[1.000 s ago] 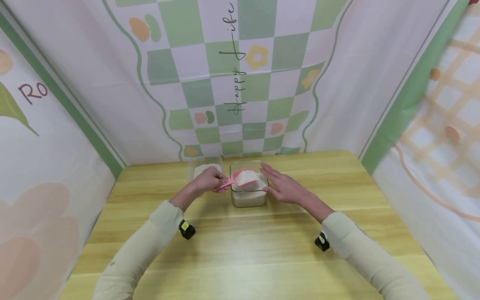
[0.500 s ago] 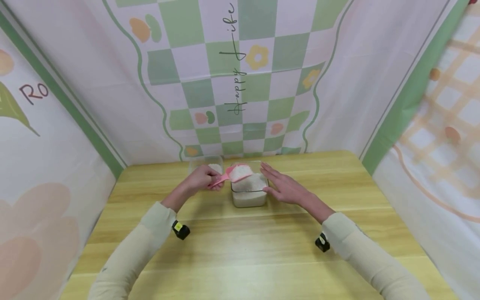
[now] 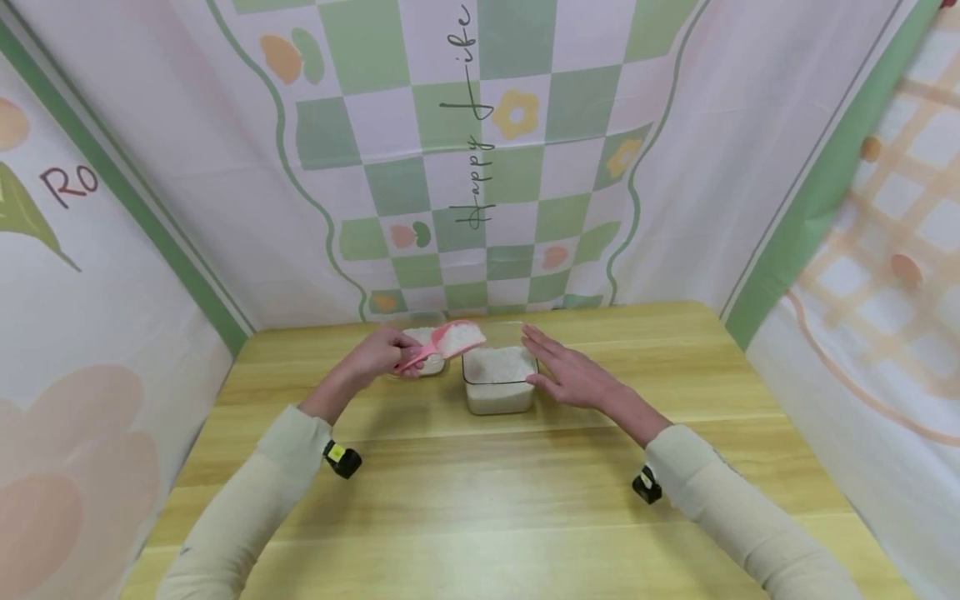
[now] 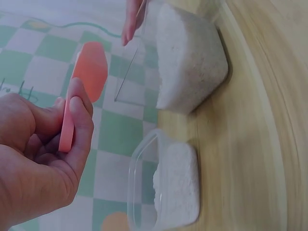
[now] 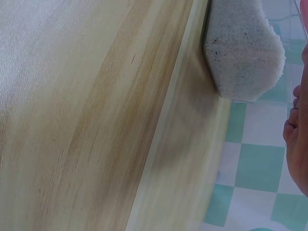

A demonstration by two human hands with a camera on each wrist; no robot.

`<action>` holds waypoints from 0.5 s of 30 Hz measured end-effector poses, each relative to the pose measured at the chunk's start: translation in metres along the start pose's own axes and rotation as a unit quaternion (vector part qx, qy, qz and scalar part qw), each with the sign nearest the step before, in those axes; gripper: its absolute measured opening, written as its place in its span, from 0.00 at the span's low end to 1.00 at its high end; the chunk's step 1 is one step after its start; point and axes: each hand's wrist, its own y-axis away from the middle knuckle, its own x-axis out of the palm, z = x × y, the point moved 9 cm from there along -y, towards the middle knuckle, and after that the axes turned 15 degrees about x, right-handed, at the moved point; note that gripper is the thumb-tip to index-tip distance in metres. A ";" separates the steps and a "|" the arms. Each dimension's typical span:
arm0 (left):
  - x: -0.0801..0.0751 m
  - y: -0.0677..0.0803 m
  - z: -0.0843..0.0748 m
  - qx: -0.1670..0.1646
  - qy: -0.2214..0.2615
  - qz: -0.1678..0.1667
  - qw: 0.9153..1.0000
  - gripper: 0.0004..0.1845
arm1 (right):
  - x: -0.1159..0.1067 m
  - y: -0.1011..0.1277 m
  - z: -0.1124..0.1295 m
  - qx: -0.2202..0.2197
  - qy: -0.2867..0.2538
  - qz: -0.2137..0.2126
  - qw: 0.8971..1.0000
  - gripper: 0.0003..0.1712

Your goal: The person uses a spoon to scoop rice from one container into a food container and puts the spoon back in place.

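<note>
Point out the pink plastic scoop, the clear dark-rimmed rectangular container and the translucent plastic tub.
Pink plastic scoop (image 4: 91,72): left wrist view, on the underside of its bowl.
Clear dark-rimmed rectangular container (image 3: 500,398): head view, on its front wall.
Translucent plastic tub (image 4: 180,185): left wrist view, on its near side wall.

Small container (image 3: 433,367) partly hidden behind pink scoop (image 3: 437,341), hands (image 4: 45,159) (image 5: 299,139) cut off by both wrist views' edges

Smooth plastic scoop (image 4: 93,70), clear glassy larger container (image 3: 498,399), faintly glossy wood-grained tabletop (image 3: 480,517), matt cloth backdrop (image 3: 513,42)
</note>
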 end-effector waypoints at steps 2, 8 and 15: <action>-0.005 0.002 0.000 0.002 -0.003 -0.002 1.000 0.14 | 0.000 0.000 0.001 -0.003 0.007 -0.003 1.000 0.39; -0.019 0.009 0.003 0.002 -0.015 -0.009 1.000 0.14 | 0.000 -0.001 0.002 -0.015 0.036 -0.009 0.999 0.40; -0.035 0.018 0.011 -0.009 -0.015 -0.017 1.000 0.14 | -0.001 -0.001 0.004 -0.027 0.065 -0.010 0.997 0.40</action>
